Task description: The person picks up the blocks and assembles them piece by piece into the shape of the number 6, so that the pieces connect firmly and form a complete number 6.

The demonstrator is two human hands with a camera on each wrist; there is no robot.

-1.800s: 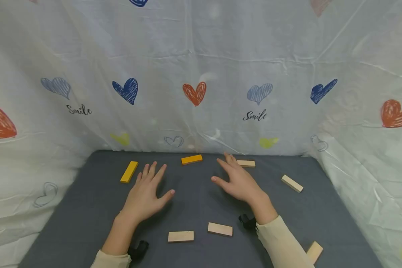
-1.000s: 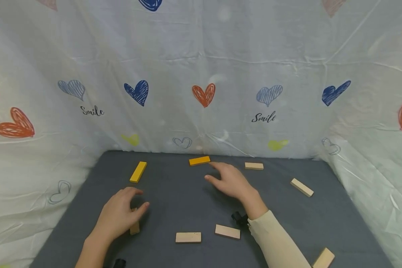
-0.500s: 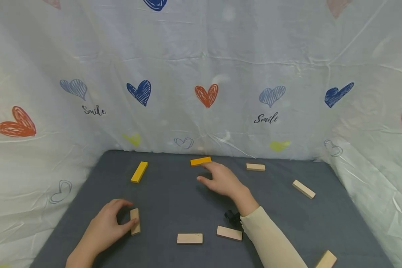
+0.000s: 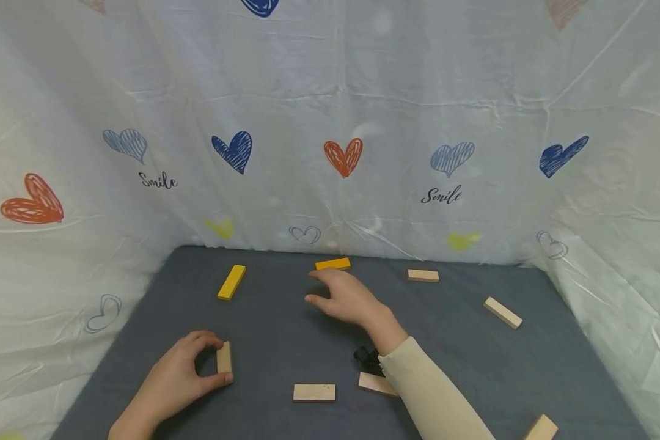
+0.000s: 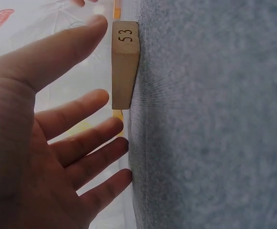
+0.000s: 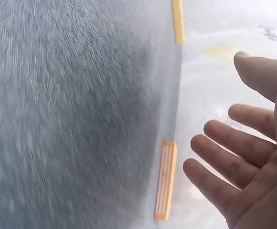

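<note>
In the head view my left hand (image 4: 177,379) is at the left front, its thumb and forefinger at the two ends of a plain wooden block (image 4: 224,359) marked 53 on one end. The left wrist view shows a narrow gap between the fingertips and this block (image 5: 125,67), which lies on the cloth. Nothing is in my right hand (image 4: 352,299), which hovers over the middle with fingers extended. Just beyond it lies an orange block (image 4: 333,263); the right wrist view shows a grooved orange block (image 6: 165,181) beside the fingers.
A yellow block (image 4: 231,282) lies at the back left. Plain blocks lie at the back (image 4: 423,275), right (image 4: 503,312), front right (image 4: 541,428) and front middle (image 4: 314,393); another block (image 4: 377,384) is partly behind the right sleeve. A white heart-printed curtain (image 4: 286,110) surrounds the dark cloth (image 4: 275,324).
My left hand has drawn back toward the front left and come round the plain block. My right hand has moved left from the back right, past the orange block. The view has shifted slightly.
</note>
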